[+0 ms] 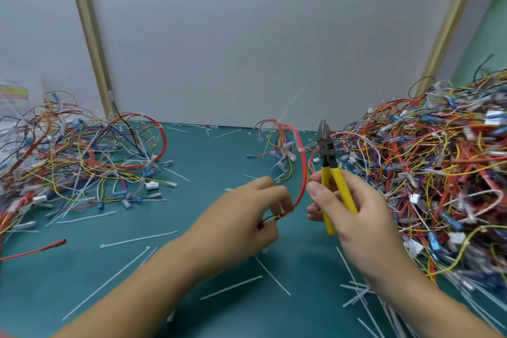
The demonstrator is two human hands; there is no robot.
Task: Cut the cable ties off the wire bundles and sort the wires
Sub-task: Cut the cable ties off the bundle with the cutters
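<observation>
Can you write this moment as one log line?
left hand: pinches red wire | right hand: grips yellow pliers | cutting: not yet

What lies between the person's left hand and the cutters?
In the head view, a red wire curves up between the left hand and the cutters; below it, only bare green mat.

open green mat [219, 162] between hands and wall, wire heaps [428, 173] [68, 151] crowding right and left

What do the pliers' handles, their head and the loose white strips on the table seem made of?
Handles: probably plastic or rubber sleeves, smooth, uniformly bright yellow. Head: likely steel, dark grey with a dull sheen. White strips: seemingly nylon cable ties, thin, straight, semi-matte.
</observation>
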